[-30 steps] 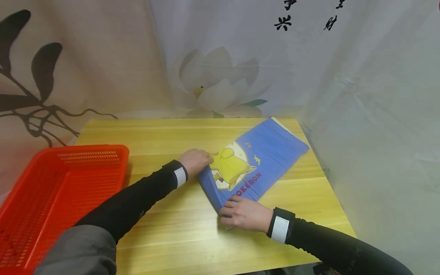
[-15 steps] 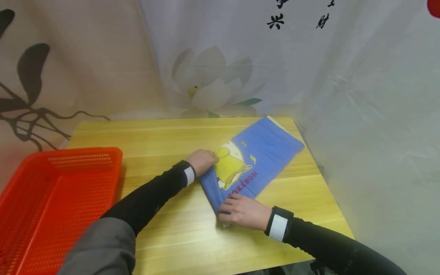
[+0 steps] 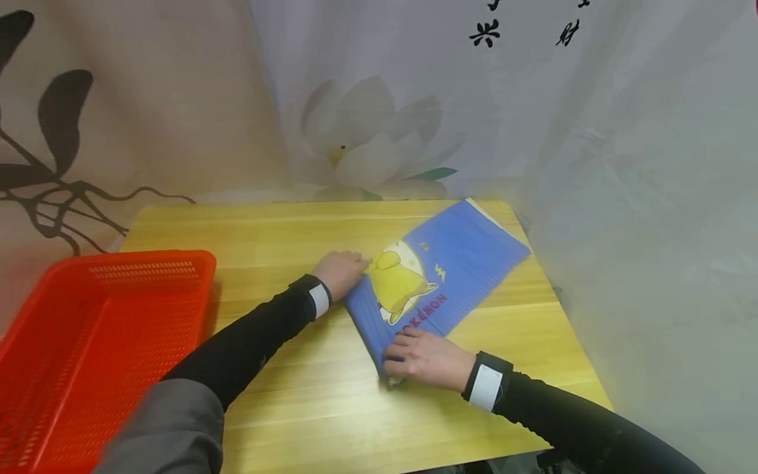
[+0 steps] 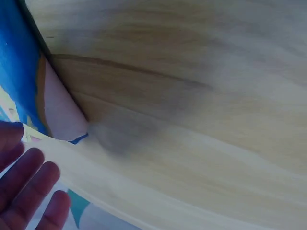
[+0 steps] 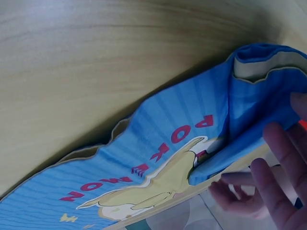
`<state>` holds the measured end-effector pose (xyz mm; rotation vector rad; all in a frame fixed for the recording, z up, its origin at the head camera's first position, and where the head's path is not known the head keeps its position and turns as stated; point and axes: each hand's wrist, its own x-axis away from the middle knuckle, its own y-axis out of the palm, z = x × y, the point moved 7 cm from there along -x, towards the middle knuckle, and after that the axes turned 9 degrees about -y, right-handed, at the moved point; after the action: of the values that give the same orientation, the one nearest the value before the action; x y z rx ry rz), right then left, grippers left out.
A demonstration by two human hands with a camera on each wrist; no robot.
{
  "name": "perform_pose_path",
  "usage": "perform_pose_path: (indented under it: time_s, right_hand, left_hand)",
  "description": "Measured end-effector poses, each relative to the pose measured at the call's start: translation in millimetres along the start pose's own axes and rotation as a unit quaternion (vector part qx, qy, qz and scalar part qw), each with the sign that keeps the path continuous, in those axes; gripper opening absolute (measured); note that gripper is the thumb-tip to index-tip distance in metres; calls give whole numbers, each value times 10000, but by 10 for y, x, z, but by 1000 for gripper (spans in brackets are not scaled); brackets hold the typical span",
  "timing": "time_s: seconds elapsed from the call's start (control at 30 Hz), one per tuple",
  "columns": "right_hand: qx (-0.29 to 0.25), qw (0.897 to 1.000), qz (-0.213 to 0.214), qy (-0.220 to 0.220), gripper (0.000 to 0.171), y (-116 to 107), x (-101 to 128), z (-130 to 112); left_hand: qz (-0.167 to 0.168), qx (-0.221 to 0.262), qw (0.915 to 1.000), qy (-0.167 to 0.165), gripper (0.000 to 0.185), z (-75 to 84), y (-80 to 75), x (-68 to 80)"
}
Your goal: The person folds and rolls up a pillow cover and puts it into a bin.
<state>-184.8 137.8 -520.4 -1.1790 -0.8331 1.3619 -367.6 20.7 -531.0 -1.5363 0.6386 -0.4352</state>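
Yellow wood-grain table (image 3: 302,401): one, with two bare hands at work over it.
Blue ribbed fabric cloth (image 3: 453,280): one, lying diagonally across the table's right half, its near-left end folded over; it bears one yellow cartoon figure and one red word, "POKÉMON".
Left hand (image 3: 339,274): touching the fold's far corner; four digits show in the left wrist view, spread apart, though I cannot tell whether any pinch the fabric.
Right hand (image 3: 431,359): fingers curled over the fold's near corner, gripping it.
Black wristbands with white patches (image 3: 320,301): two, one per arm, over black sleeves (image 3: 254,349).
Red perforated plastic basket (image 3: 208,276): one, rectangular, at far left, partly hidden behind the left arm.
White cloth backdrop (image 3: 367,39): hung behind the table, printed with one pale lotus and black characters, some cut off above.
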Motion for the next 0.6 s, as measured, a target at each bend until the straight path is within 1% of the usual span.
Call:
perform_pose_path:
  time_s: [0.07, 0.13, 0.23, 0.4, 0.5, 0.6]
  right_hand:
    - [-37, 10000, 84, 6, 17, -14, 7, 20]
    - [-28, 9999, 125, -2, 15, -29, 10, 37]
    - [37, 9999, 103, -26, 13, -43, 17, 57]
    - [-35, 9999, 93, -43, 15, -60, 27, 87]
    - [-241, 9996, 137, 4, 16, -100, 27, 127]
    - [-393, 9991, 124, 54, 19, -147, 30, 187]
  left_hand:
    - [-169, 100, 9997, -107, 13, -55, -7, 45]
    - [-345, 137, 9992, -128, 10, -90, 6, 93]
    - [-469, 261, 9986, 36, 10, -89, 31, 167]
    - [-441, 175, 9976, 511, 14, -37, 77, 285]
    - [-539, 191, 9965, 602, 15, -29, 105, 335]
    - [-620, 302, 9961, 553, 16, -43, 102, 364]
